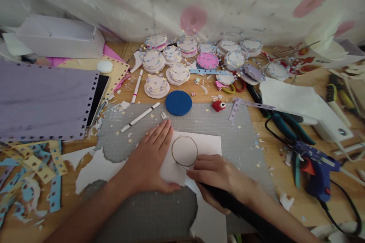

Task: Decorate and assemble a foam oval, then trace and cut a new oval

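Note:
A white sheet (209, 142) with a ring outline (184, 151) on it lies on the grey cutting mat (245, 152). My left hand (149, 159) rests flat on the sheet's left part, fingers stretched and thumb apart, holding nothing. Closed round a black pen-like tool (219, 195), my right hand (212, 176) is at the lower right of the ring, with the thin tip near the ring's bottom edge. Beyond the sheet sits a blue disc (178, 103). Another white sheet with a torn-looking edge (209, 216) reaches below my right hand.
Round layered paper pieces (156, 86) stand along the back. A glue gun (316, 167) and pliers (289, 125) lie at the right. Paper strips (54, 159) and a purple sheet (45, 100) cover the left. A marker (140, 117) and red object (218, 106) flank the disc.

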Action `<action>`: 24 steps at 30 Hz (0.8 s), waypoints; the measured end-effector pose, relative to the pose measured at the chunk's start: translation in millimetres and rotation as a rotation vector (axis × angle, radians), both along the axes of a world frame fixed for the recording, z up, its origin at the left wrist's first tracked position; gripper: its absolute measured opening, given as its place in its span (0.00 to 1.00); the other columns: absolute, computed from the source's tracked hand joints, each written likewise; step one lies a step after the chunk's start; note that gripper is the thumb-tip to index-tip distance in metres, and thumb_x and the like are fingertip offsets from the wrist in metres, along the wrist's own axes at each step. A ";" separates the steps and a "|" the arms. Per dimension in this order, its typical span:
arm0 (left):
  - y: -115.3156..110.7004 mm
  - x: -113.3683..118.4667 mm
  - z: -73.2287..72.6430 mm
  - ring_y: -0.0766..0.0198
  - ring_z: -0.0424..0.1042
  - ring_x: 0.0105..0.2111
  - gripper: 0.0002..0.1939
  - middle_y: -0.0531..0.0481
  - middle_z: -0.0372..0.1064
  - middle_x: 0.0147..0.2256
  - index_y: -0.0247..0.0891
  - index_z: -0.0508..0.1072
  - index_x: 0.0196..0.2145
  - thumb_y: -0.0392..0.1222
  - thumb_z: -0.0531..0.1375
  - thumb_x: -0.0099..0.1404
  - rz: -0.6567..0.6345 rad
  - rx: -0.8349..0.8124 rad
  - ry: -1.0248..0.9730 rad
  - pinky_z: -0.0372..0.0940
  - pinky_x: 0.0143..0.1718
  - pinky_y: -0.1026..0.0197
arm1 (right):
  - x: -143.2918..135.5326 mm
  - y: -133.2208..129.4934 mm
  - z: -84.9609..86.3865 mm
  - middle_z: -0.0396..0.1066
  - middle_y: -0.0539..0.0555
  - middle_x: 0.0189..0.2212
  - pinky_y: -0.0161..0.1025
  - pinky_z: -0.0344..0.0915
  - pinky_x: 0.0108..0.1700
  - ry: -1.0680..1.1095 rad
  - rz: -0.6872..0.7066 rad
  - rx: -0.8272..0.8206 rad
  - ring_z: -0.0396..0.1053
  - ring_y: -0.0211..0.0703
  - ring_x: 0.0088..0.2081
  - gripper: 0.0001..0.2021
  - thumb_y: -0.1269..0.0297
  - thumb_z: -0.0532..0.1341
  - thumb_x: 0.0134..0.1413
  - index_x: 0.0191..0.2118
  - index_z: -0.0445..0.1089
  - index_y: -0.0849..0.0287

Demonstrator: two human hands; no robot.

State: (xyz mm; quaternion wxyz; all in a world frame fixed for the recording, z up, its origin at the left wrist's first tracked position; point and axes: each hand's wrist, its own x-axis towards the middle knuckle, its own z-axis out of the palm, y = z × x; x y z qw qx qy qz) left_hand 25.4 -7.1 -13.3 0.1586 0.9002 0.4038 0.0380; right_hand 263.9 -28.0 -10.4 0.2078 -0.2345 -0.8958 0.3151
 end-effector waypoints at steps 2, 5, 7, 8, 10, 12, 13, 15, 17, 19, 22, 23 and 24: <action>-0.1 0.3 0.6 0.40 0.35 0.66 0.64 0.27 0.33 0.67 0.21 0.43 0.65 0.70 0.59 0.44 0.003 -0.001 0.002 0.42 0.64 0.42 | 0.7 2.7 4.0 0.66 0.51 0.26 0.38 0.56 0.30 -0.023 0.022 -0.009 0.61 0.40 0.28 0.08 0.73 0.57 0.54 0.40 0.66 0.59; 0.0 0.1 1.1 0.39 0.35 0.66 0.63 0.26 0.33 0.66 0.19 0.44 0.64 0.68 0.60 0.44 0.000 0.005 -0.004 0.41 0.64 0.42 | 2.6 8.1 11.5 0.66 0.51 0.25 0.38 0.56 0.29 -0.091 0.072 0.010 0.61 0.41 0.28 0.07 0.73 0.56 0.54 0.40 0.66 0.58; 0.3 -0.2 1.3 0.38 0.36 0.66 0.63 0.26 0.33 0.66 0.19 0.45 0.64 0.68 0.60 0.44 -0.002 0.007 -0.011 0.41 0.64 0.42 | 5.2 11.9 16.3 0.66 0.52 0.26 0.39 0.56 0.29 -0.134 0.130 0.039 0.61 0.41 0.29 0.07 0.73 0.56 0.55 0.40 0.67 0.58; 0.4 -0.3 1.4 0.39 0.36 0.66 0.64 0.26 0.33 0.66 0.19 0.45 0.64 0.68 0.60 0.43 -0.002 0.008 -0.011 0.41 0.64 0.42 | 6.7 13.7 18.6 0.67 0.52 0.26 0.39 0.56 0.30 -0.151 0.154 0.057 0.61 0.42 0.29 0.08 0.73 0.55 0.55 0.40 0.67 0.59; 0.5 -0.5 1.7 0.39 0.36 0.66 0.64 0.26 0.34 0.66 0.19 0.45 0.64 0.68 0.60 0.42 -0.005 0.005 -0.008 0.41 0.65 0.43 | 9.6 17.1 22.6 0.67 0.53 0.26 0.40 0.55 0.29 -0.166 0.188 0.087 0.61 0.42 0.29 0.08 0.74 0.54 0.56 0.40 0.67 0.60; 0.4 -0.3 2.2 0.39 0.36 0.66 0.64 0.27 0.34 0.66 0.19 0.45 0.64 0.68 0.61 0.42 -0.003 0.001 -0.009 0.40 0.65 0.43 | 11.4 20.8 26.0 0.67 0.53 0.27 0.40 0.56 0.30 -0.159 0.212 0.095 0.61 0.42 0.30 0.09 0.75 0.53 0.56 0.39 0.67 0.60; 0.3 -0.2 2.5 0.39 0.36 0.66 0.64 0.27 0.34 0.66 0.19 0.45 0.64 0.67 0.61 0.42 0.001 -0.001 -0.009 0.40 0.65 0.43 | 11.9 22.8 27.3 0.67 0.53 0.27 0.39 0.56 0.30 -0.150 0.224 0.090 0.62 0.42 0.31 0.08 0.75 0.53 0.57 0.39 0.67 0.59; 0.0 0.2 2.9 0.39 0.36 0.66 0.64 0.27 0.34 0.67 0.20 0.44 0.64 0.68 0.61 0.42 0.006 -0.003 -0.010 0.39 0.65 0.44 | 12.7 26.3 28.9 0.67 0.53 0.27 0.39 0.58 0.32 -0.129 0.245 0.057 0.63 0.42 0.32 0.07 0.74 0.53 0.57 0.37 0.67 0.58; -0.2 0.2 2.7 0.40 0.36 0.66 0.65 0.28 0.33 0.67 0.20 0.44 0.65 0.69 0.60 0.42 0.007 -0.001 -0.006 0.39 0.65 0.44 | 15.1 28.0 29.6 0.67 0.52 0.27 0.38 0.60 0.32 -0.097 0.240 -0.019 0.64 0.41 0.31 0.07 0.74 0.55 0.56 0.37 0.67 0.57; -0.2 -0.4 1.8 0.40 0.35 0.67 0.65 0.28 0.32 0.67 0.20 0.43 0.65 0.69 0.60 0.42 0.009 0.001 -0.002 0.39 0.65 0.44 | 20.8 26.5 30.8 0.67 0.52 0.27 0.37 0.61 0.31 -0.026 0.184 -0.126 0.65 0.39 0.29 0.09 0.75 0.55 0.55 0.39 0.66 0.57; 0.0 -1.6 -0.4 0.41 0.36 0.66 0.65 0.30 0.31 0.67 0.22 0.43 0.65 0.70 0.60 0.43 0.016 -0.003 -0.010 0.41 0.65 0.44 | 33.1 18.9 38.5 0.68 0.52 0.26 0.35 0.61 0.28 0.128 -0.049 -0.206 0.66 0.38 0.27 0.12 0.78 0.53 0.53 0.40 0.66 0.57; -0.2 -1.4 -1.1 0.41 0.36 0.66 0.64 0.30 0.32 0.67 0.23 0.43 0.65 0.70 0.60 0.43 0.020 -0.002 -0.017 0.41 0.65 0.44 | 36.2 15.8 42.8 0.69 0.51 0.26 0.35 0.62 0.27 0.161 -0.169 -0.202 0.67 0.38 0.26 0.13 0.79 0.53 0.52 0.40 0.66 0.56; -0.7 -0.7 -1.6 0.41 0.37 0.66 0.64 0.30 0.32 0.67 0.23 0.44 0.65 0.70 0.60 0.43 0.027 0.000 -0.024 0.41 0.65 0.44 | 37.7 12.7 47.2 0.69 0.51 0.26 0.35 0.62 0.26 0.185 -0.300 -0.193 0.67 0.38 0.25 0.13 0.79 0.53 0.52 0.40 0.66 0.55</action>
